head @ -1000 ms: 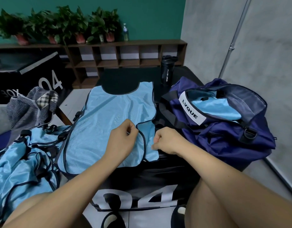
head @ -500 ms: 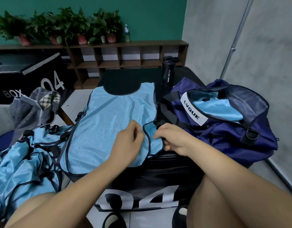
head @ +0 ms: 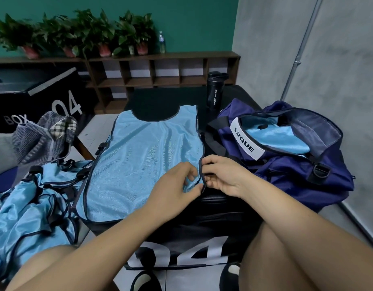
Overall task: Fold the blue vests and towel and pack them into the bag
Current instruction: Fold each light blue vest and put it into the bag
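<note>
Fingers of the left hand (head: pixel 177 185) and right hand (head: pixel 221 175) pinch the dark-piped right edge of a light blue mesh vest (head: pixel 143 164), spread flat on the black box (head: pixel 202 227) left of the open navy bag (head: pixel 297 164). More vests (head: pixel 30 211) lie crumpled left of it.

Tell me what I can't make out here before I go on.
- Bag contents, head view: a blue vest on top and the bag's walls hide anything below.
- Vest pile, head view: tangled and cut off by the left edge, so no count.
- Right hand grip: its curled fingers hide what they pinch at the flat vest hem.
</note>
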`<action>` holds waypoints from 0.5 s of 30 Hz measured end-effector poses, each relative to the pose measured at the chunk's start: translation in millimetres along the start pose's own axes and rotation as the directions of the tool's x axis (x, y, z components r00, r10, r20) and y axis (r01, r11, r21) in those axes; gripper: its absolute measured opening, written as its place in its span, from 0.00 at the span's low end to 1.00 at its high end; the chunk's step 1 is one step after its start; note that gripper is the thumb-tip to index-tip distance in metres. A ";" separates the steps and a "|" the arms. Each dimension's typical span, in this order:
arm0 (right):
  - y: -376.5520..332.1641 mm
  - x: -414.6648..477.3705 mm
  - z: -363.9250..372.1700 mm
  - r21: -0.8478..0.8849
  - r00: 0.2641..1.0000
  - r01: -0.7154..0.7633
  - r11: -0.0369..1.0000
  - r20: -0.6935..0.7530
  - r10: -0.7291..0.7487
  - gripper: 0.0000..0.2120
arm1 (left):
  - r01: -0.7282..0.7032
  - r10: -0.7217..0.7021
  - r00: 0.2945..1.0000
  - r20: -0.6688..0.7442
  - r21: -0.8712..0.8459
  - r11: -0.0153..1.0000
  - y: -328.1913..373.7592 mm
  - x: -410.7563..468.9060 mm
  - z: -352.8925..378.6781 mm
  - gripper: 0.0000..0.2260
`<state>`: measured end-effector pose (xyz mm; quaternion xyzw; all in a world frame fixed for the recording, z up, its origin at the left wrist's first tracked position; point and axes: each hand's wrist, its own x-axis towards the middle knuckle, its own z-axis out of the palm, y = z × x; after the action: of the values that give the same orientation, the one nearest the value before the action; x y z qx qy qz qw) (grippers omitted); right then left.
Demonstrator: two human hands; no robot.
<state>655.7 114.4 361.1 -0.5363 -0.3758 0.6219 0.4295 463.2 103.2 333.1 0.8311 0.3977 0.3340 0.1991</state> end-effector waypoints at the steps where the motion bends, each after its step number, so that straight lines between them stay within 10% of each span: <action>1: 0.0 -0.1 -1.3 -0.005 1.000 -0.012 1.000 0.008 0.012 0.10 | -0.007 0.007 1.000 -0.004 0.012 1.000 -0.9 -0.5 0.2 0.10; 7: 1.3 -1.7 -3.9 -0.116 0.998 -0.007 0.993 0.060 0.014 0.09 | -0.013 0.011 1.000 0.017 0.107 0.994 1.7 -0.5 -2.7 0.19; 15: -3.6 -5.6 -7.5 -0.100 1.000 0.003 0.995 0.010 -0.002 0.06 | 0.056 -0.056 0.998 0.000 -0.026 0.998 -5.3 2.0 -7.9 0.07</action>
<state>663.9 110.4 365.3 -0.5536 -0.4092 0.6043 0.4012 455.7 108.5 336.2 0.8167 0.4167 0.3337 0.2191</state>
